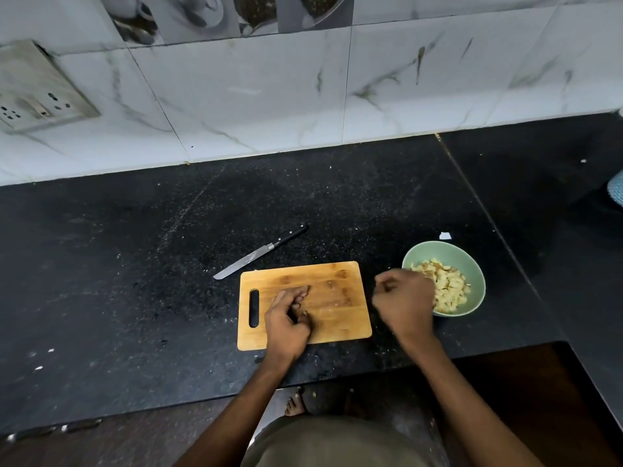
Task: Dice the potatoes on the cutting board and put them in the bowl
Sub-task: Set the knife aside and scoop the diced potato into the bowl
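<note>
The wooden cutting board (pixel 340 298) lies on the black counter with no potato pieces showing on it. My left hand (pixel 288 318) rests on the board's left half, index finger stretched out on the wood and the other fingers loosely bent. My right hand (pixel 403 299) is blurred and curled into a fist between the board and the green bowl (pixel 472 264), covering the bowl's left rim. I see nothing held in the fist. Diced potato (pixel 450 289) fills the bowl. The black-handled knife (pixel 261 252) lies on the counter just behind the board's far left corner, touched by neither hand.
A tiled wall with a socket plate (pixel 37 92) rises behind the counter. The counter's front edge (pixel 202 399) runs just below the board. A small white scrap (pixel 445 235) lies behind the bowl. A light blue object (pixel 616 192) sits at the far right edge.
</note>
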